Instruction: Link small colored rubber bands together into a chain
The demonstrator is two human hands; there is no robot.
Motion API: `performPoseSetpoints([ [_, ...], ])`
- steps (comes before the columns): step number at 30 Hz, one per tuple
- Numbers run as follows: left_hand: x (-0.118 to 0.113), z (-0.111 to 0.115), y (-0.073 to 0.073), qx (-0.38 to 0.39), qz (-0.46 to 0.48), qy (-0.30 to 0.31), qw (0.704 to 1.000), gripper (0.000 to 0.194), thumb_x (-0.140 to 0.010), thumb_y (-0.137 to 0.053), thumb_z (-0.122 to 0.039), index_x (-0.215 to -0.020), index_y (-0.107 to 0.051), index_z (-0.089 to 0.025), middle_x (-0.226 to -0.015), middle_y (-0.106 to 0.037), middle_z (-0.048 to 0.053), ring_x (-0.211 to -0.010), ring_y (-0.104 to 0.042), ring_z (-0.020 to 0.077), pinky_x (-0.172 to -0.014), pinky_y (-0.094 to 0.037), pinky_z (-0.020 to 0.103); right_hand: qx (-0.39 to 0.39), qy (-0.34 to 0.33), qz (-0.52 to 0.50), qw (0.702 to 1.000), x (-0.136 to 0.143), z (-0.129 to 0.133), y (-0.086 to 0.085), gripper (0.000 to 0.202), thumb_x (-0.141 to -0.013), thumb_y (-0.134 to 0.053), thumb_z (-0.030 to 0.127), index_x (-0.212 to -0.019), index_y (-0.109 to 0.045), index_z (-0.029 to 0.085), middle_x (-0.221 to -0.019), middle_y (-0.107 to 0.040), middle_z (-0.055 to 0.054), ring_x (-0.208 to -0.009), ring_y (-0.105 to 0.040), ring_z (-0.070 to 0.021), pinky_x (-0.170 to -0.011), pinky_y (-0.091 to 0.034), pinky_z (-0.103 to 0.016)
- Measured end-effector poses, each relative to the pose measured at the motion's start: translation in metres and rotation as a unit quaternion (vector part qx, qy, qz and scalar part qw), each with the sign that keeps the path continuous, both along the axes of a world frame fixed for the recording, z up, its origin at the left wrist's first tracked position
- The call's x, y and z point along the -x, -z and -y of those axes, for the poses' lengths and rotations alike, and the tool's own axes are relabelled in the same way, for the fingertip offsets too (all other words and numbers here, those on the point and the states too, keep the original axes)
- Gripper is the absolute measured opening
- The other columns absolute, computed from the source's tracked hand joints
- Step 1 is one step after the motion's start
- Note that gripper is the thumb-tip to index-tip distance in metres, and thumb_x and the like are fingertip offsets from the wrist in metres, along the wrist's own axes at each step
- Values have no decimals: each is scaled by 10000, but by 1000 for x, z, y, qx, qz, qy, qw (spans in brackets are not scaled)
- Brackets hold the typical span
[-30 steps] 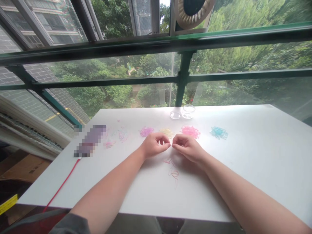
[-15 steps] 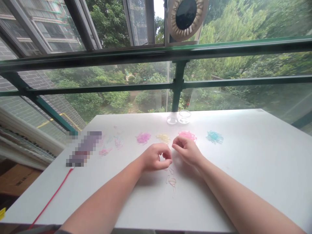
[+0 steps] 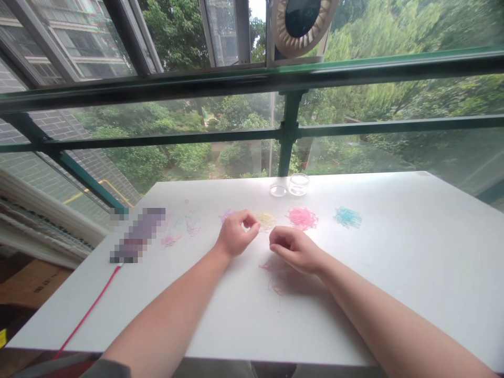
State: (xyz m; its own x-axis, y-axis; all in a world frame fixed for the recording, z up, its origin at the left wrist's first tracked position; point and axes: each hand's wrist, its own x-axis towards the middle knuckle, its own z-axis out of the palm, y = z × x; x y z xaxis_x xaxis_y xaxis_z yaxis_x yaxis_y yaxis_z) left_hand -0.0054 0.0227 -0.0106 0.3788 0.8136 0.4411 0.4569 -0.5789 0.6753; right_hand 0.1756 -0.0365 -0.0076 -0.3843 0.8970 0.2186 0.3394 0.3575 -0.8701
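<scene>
The loose pink bands lie at seven o'clock from the fingertips of the right hand, the nearer one; their long axis runs roughly from nine to three. This hand is curled; I cannot tell if it grips. The left hand has thumb and forefinger meeting, contents unclear. The bands look thin, rubbery, on the smooth white table.

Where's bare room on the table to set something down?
White tabletop is bare right of the teal pile of thin strands, and at front left between the thin red cord and left forearm. Crowded: the middle, with loose pink strands near the right hand, yellow pile and bright pink pile beyond.
</scene>
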Motion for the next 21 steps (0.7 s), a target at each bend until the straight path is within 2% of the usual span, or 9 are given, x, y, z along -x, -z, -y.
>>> performPoseSetpoints([
  [4,0,3,0,16,-31,151,988,60,-722,-577,-195,-679,-578,-153,-640,-588,-8,-614,-517,96,-607,-395,227,-9,27,-10,1000,-2,-4,4,52,-751,-508,148,-709,-495,175,-597,-417,38,-544,-362,-89,-515,-304,-228],
  [5,-1,4,0,18,-35,171,984,55,-718,-576,-188,-677,-577,-152,-641,-587,-7,-613,-516,95,-608,-393,227,-9,31,-12,999,-2,-4,4,48,-750,-514,154,-709,-499,174,-597,-418,37,-545,-360,-90,-515,-303,-228],
  [7,-2,6,-1,17,-33,157,987,57,-721,-572,-190,-678,-578,-153,-647,-590,-4,-619,-516,98,-612,-393,230,-1,25,-18,1000,-1,-3,3,53,-748,-520,163,-699,-505,172,-602,-429,31,-546,-362,-90,-514,-305,-228],
  [12,-1,1,1,14,-14,41,999,90,-738,-562,-227,-686,-583,-157,-658,-600,-4,-635,-519,107,-627,-407,237,40,-25,-27,999,7,4,1,72,-738,-522,153,-669,-510,172,-588,-437,31,-532,-376,-86,-505,-314,-222],
  [14,0,-1,3,16,-7,25,1000,93,-740,-557,-234,-697,-590,-159,-669,-607,-2,-640,-522,109,-626,-409,238,58,-45,-24,997,9,5,1,69,-732,-525,150,-667,-512,171,-572,-433,36,-522,-379,-83,-496,-311,-216],
  [17,0,-1,3,31,-19,101,994,71,-716,-561,-214,-690,-593,-156,-655,-604,1,-633,-522,107,-608,-399,233,77,-56,-23,995,7,4,1,72,-736,-525,159,-665,-513,168,-538,-407,46,-503,-364,-79,-482,-297,-214],
  [19,0,1,2,42,-30,158,986,51,-695,-563,-193,-681,-592,-153,-638,-597,2,-619,-516,103,-593,-383,229,69,-36,-27,997,5,2,0,71,-739,-534,174,-671,-517,167,-536,-393,49,-501,-350,-78,-481,-289,-216],
  [21,0,2,1,48,-31,173,983,50,-695,-561,-190,-680,-591,-152,-630,-592,1,-610,-509,99,-592,-372,232,53,-7,-31,998,1,0,-1,67,-742,-545,190,-685,-519,167,-549,-391,47,-507,-339,-79,-483,-281,-220],
])
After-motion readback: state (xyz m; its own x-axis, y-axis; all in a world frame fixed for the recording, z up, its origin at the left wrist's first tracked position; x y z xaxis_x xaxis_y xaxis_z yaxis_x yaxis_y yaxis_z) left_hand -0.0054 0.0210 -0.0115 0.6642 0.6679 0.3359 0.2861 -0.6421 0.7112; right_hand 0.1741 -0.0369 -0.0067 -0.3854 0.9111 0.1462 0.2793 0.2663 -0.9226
